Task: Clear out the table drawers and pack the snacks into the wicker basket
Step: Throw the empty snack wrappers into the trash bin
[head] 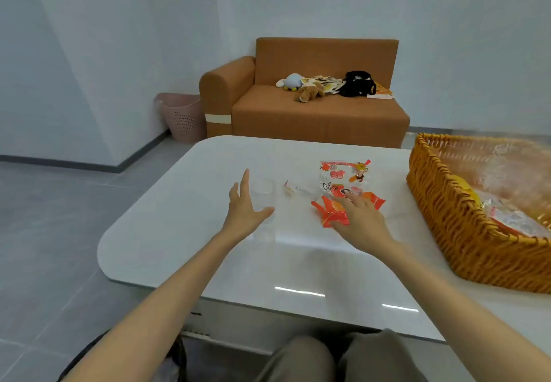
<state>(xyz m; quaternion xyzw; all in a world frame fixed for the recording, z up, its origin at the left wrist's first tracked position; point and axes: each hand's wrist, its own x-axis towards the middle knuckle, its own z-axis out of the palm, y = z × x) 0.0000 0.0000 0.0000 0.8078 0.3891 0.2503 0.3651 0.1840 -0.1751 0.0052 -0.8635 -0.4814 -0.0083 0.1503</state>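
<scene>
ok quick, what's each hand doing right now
Left hand: open, fingers spread beside the small clear cup, holding nothing.
Right hand: open, straight fingers over the orange-and-clear plastic snack bag, not gripping it.

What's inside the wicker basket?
A yellow packet and clear, red-printed wrappers lie at the near end. The wicker basket wall hides whatever sits lower; the far part is blurred.
</scene>
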